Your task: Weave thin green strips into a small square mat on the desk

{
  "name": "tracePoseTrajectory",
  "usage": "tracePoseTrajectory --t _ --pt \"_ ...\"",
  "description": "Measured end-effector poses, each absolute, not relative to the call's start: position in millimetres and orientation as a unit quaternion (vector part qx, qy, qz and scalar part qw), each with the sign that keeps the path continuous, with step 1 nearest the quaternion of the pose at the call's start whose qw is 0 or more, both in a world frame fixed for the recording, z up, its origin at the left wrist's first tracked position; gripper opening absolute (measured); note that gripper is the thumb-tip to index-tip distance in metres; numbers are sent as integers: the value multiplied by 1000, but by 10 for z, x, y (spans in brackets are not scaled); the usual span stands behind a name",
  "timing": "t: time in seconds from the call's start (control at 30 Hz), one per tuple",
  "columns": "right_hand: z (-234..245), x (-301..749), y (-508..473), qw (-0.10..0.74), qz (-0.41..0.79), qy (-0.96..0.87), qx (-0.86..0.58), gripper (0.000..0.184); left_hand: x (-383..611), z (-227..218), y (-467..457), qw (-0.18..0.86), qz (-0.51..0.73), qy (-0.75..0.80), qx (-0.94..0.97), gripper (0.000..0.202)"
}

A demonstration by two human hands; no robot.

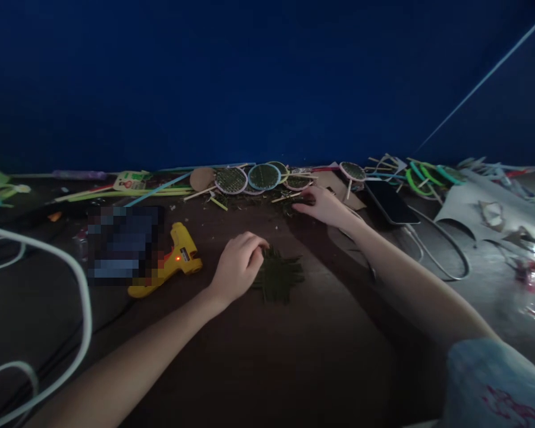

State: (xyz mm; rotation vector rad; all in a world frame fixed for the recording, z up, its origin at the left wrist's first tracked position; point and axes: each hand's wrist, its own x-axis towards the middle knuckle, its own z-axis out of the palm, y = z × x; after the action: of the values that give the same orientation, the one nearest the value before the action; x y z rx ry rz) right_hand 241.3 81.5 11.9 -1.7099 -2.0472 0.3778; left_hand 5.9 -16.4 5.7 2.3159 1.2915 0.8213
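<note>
My left hand (239, 261) rests with curled fingers on the left edge of a small woven mat of dark green strips (279, 276) lying on the brown table. My right hand (321, 205) reaches farther back, its fingers bent down onto a heap of loose green strips (294, 205). Behind that heap lie several small round woven fans (264, 176) with pale rims and thin stick handles.
A yellow glue gun (173, 261) with a lit orange lamp lies left of my left hand. White cables (78, 279) loop at the far left. A dark phone (390, 202) with a cable, green hoops (423, 175) and grey paper sheets (481, 208) lie to the right.
</note>
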Motion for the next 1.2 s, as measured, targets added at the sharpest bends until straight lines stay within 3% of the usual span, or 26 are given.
tracePoseTrajectory --t 0.07,0.13,0.37,0.57,0.67,0.83,1.03,1.13,1.2 --pt "108 2275 818 163 74 -740 -648 62 51 60 -161 194 305 467 807 18" --pt "89 2131 819 142 33 -737 -661 67 46 68 -158 205 313 470 799 18" --pt "-17 1945 936 217 89 -755 -613 20 26 65 -153 223 311 471 795 17" --pt "115 2192 1051 257 136 -729 -619 22 33 79 -153 220 299 474 799 16" --pt "314 2406 1084 373 206 -658 -620 29 36 97 -149 222 292 475 800 15" --pt "550 2626 1023 420 309 -607 -600 23 25 99 -142 221 290 470 804 16" --pt "662 2736 956 302 449 -619 -570 29 21 93 -140 222 287 472 803 16" --pt "671 2810 966 257 427 -627 -599 36 21 95 -139 219 289 471 804 16" --pt "619 2855 992 221 386 -619 -647 31 21 95 -139 216 289 470 805 16"
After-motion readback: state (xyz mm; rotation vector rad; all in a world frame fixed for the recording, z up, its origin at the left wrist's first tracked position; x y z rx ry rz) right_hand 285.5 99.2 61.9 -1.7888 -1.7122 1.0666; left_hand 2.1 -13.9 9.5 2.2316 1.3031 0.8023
